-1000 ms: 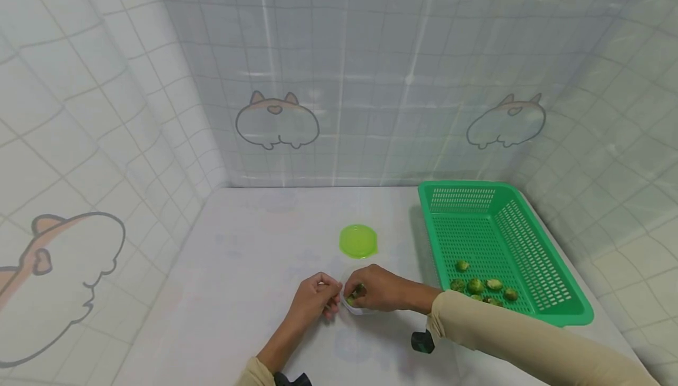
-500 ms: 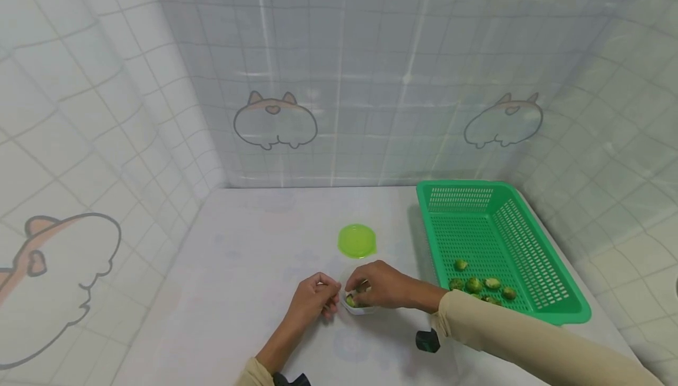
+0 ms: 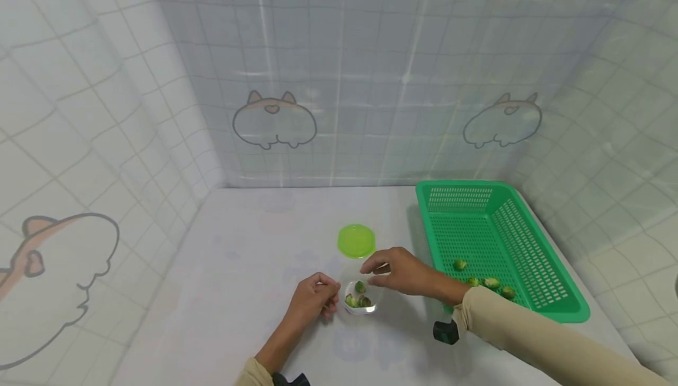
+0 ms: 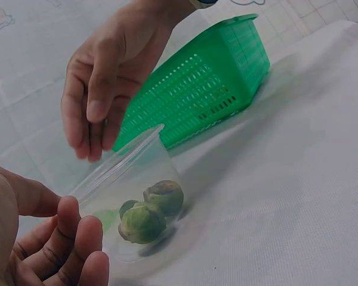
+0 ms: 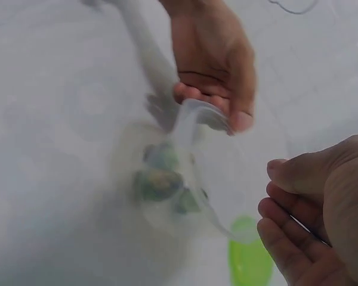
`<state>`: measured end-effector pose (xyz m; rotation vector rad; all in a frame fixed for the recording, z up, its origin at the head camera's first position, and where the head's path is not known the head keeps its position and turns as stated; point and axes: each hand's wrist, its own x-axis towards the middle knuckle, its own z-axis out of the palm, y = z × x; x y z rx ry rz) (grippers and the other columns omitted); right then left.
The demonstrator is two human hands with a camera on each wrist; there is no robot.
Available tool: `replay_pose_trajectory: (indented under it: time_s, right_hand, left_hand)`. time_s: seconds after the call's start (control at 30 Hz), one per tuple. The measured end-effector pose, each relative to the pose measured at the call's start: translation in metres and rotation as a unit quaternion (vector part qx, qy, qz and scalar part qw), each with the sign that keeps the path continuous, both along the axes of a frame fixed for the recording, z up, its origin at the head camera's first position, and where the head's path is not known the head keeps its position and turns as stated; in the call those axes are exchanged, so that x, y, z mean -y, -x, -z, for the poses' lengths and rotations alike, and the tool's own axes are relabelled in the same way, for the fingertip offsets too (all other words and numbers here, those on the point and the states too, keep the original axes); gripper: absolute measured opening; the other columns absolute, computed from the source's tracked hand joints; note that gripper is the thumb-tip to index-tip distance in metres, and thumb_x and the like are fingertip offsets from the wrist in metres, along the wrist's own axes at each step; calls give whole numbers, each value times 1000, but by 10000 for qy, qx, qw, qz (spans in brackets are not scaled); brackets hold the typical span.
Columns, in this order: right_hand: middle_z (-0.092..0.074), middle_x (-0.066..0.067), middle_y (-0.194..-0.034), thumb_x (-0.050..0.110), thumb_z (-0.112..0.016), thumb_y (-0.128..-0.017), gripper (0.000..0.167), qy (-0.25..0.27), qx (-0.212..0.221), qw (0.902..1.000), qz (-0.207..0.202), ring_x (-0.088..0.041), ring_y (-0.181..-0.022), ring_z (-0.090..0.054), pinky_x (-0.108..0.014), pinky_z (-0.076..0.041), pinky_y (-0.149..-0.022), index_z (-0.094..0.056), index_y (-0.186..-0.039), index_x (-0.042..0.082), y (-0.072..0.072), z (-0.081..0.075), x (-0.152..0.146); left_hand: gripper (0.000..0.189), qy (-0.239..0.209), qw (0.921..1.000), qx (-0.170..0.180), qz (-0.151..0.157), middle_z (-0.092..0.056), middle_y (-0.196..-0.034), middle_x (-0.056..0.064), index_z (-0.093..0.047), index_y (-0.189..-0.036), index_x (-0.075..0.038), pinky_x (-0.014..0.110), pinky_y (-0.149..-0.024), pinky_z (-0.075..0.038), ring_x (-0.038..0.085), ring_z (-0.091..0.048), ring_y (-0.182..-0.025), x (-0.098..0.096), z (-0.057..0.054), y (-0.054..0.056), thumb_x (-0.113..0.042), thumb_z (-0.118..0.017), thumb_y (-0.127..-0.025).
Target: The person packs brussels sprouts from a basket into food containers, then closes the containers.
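"Brussels sprouts (image 3: 351, 300): how are shape and material to be entered?"

"Three, rounded, with layered leaves, green with paler and browned patches. They are contained at the bottom of a clear tub (image 3: 361, 310), thin-walled and smooth, with a round, wide mouth and sides tapered toward the base."

"And the accompanying pieces?"

"Lid (image 3: 356, 241): lime green, flat, round, with a small tab; laid on the worktop (image 3: 265, 233) beyond the tub. Basket (image 3: 461, 233): bright green, rectangular, its walls pierced with rows of slots; placed to the right, with further sprouts (image 3: 491, 283) gathered in its near part, that area being partly covered by the beige right sleeve (image 3: 535, 333)."

"Which details are given by one view rather than another?"

"By the left wrist view, the fine weave of the white worktop covering and the tub's side profile are shown. By the head view, the basket's contents are seen from above. By the right wrist view, though blurred, the tub's rim is shown between the left thumb and fingers."

"Position relative to the hands?"

"The tub is placed between them. Its rim is pinched by the left hand (image 3: 312, 299); the right hand (image 3: 405, 271) is held above and just right of it, fingers loosely extended, nothing gripped."
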<state>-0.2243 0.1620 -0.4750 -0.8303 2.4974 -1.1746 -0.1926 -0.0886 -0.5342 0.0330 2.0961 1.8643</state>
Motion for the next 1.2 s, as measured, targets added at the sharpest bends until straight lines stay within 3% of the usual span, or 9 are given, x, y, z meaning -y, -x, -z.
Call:
replay_pose_trajectory:
  time_s: [0.13,0.23,0.37,0.47,0.53,0.83,1.2]
  right_hand:
    - [-73,-3,-111,11,-76,-91,21,280,13,9994,213,-22,-107,-68,-29,-56,-91,-74,-111,15,3,-6,-13]
    - [-73,-9,-113,9,-75,-91,21,527,-21,9981,331,-27,-108,-68,-28,-56,-90,-74,-113,10,5,-8,-25]
    - [-71,-14,-116,10,-73,-93,21,707,52,9958,577,-33,-109,-68,-29,-57,-89,-73,-114,8,6,-11,-42]
    - [-69,-14,-119,13,-71,-94,21,727,180,9933,878,-31,-109,-68,-29,-57,-88,-73,-115,10,6,-14,-57]
    - [-69,-13,-121,15,-71,-95,21,701,203,9914,1091,-28,-110,-68,-29,-57,-86,-73,-116,11,6,-17,-66]
    - [-68,-15,-126,18,-68,-98,29,568,33,9882,1423,-31,-113,-67,-28,-57,-86,-69,-125,8,6,-24,-106]
    - [-66,-16,-129,21,-67,-98,34,497,-147,9862,1572,-27,-112,-68,-26,-57,-86,-66,-128,5,7,-19,-146]
  left_hand:
    - [20,-23,10000,-55,41,-68,-76,15,-62,-101,4,30,-52,-53,16,-61,-60,0,1,0,-15,-64,-99]
    - [20,25,10000,-78,38,-68,-76,13,-62,-101,3,29,-52,-53,15,-61,-60,0,10,3,-17,-64,-99]
    - [19,35,10000,-25,2,-68,-76,12,-62,-101,3,29,-53,-53,15,-61,-60,-1,1,1,-15,-64,-98]
    - [17,18,10000,-8,26,-68,-76,14,-62,-101,4,30,-54,-54,17,-62,-61,-1,-10,-2,-12,-63,-98]
    - [17,36,10000,-13,40,-68,-77,16,-62,-101,5,32,-55,-55,19,-63,-62,-1,-11,-2,-12,-63,-98]
    - [23,122,9999,32,-59,-69,-76,6,-63,-102,-1,30,-55,-54,16,-63,-62,2,14,7,-24,-67,-97]
    - [25,79,9999,68,-70,-69,-77,9,-63,-101,-2,30,-56,-55,16,-64,-62,1,11,4,-26,-68,-96]
